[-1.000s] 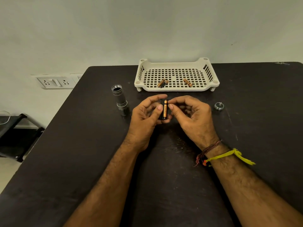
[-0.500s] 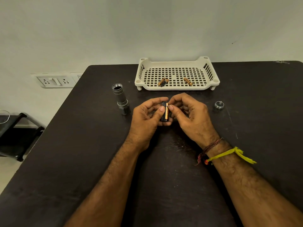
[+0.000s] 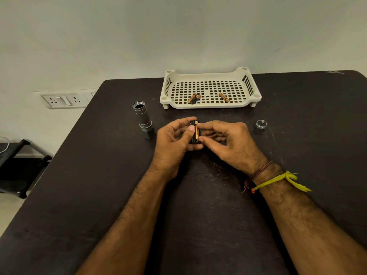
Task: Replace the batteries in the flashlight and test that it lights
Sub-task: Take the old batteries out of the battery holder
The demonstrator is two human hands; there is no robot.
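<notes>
Just in front of the white perforated plastic tray (image 3: 210, 104), the left hand (image 3: 174, 139) grips the small black battery holder (image 3: 193, 135) while the right hand (image 3: 228, 141) pinches a copper-and-black battery (image 3: 197, 131) lengthwise into its slot. Judged best: match polarity, press evenly until seated.

Both forearms extend from the lower edge of the view toward the centre, converging so that the two hands meet. The left hand (image 3: 174, 139) is turned palm-inward, fingers curled, the index finger arched over the top and the thumb laid across the front of a small dark holder with a battery (image 3: 195, 132), which it grips. The right hand (image 3: 228, 142) faces it, thumb and index fingertip pinching the same item at its right edge; the remaining fingers are curled below. The right wrist carries a yellow thread (image 3: 278, 180) and a reddish-brown thread band (image 3: 258, 172).
</notes>
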